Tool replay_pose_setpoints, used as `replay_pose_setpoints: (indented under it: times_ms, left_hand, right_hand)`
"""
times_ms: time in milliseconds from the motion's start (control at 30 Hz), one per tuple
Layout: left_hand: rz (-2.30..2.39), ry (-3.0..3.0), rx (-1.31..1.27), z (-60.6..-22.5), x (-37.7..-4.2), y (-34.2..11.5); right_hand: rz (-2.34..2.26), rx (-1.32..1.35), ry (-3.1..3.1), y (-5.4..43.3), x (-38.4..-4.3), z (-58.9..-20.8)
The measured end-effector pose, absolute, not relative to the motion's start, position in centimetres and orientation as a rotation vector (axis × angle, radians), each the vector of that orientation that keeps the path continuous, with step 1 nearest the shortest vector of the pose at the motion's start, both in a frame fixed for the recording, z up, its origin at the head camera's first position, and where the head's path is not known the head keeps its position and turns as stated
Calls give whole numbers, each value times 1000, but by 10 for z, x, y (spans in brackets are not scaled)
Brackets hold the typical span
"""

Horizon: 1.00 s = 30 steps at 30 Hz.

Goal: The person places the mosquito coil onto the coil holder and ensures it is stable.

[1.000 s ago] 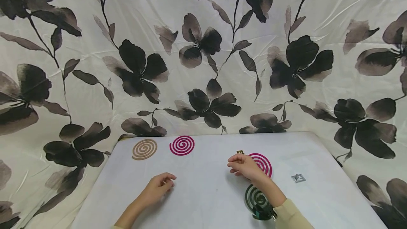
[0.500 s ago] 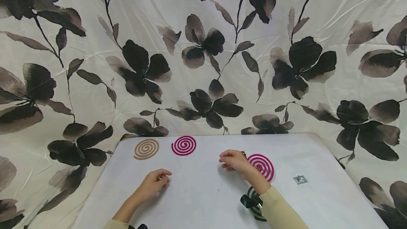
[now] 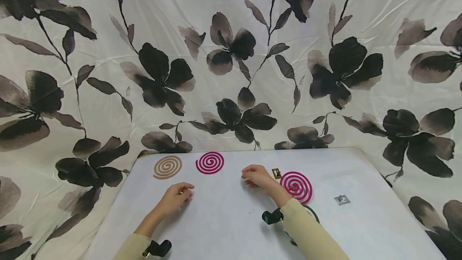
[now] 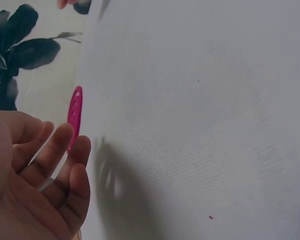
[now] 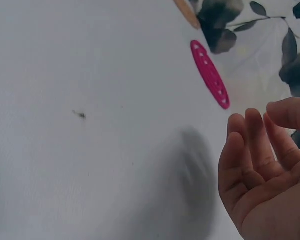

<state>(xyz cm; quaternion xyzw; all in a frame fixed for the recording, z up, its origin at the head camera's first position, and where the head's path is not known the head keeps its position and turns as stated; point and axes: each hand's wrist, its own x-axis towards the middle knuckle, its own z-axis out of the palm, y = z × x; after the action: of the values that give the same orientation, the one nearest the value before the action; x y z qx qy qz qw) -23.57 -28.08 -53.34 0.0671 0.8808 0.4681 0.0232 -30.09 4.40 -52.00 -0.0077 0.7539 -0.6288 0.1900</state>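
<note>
My left hand (image 3: 174, 200) hovers over the left half of the white table with loosely bent fingers and nothing in them. A magenta spiral coil (image 3: 210, 163) lies beyond it near the back edge, beside a tan spiral coil (image 3: 167, 167). My right hand (image 3: 260, 177) is raised right of the middle, its fingers relaxed and holding nothing, as the right wrist view shows. Behind its wrist lies a second magenta coil (image 3: 296, 187), with a small gold metal stand (image 3: 276, 173) at its upper left. The right sleeve mostly hides a dark green coil (image 3: 312, 212).
A small silver metal stand (image 3: 342, 200) lies on the right side of the white table (image 3: 223, 220). Floral fabric (image 3: 231, 71) hangs behind the table's back edge. Black wrist cameras (image 3: 159, 248) sit at both sleeves.
My right hand has moved left and slightly away from me, uncovering the gold stand and more of the right magenta coil. The left hand has shifted slightly forward. The coils stay put.
</note>
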Motion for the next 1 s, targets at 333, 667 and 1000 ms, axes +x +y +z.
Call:
replay_pose_setpoints:
  times_ms: [333,667,1000]
  left_hand:
    - [1455,2795,39,-536,-256,-278]
    - [1477,2845,-39,-541,-276,-282]
    - [1531,2823,-109,-536,-292,-285]
  right_hand:
    - [-1771,21,2153,22,-313,-530]
    - [-1800,94,2217,7,-322,-536]
    - [-1839,94,2217,-5,-335,-531]
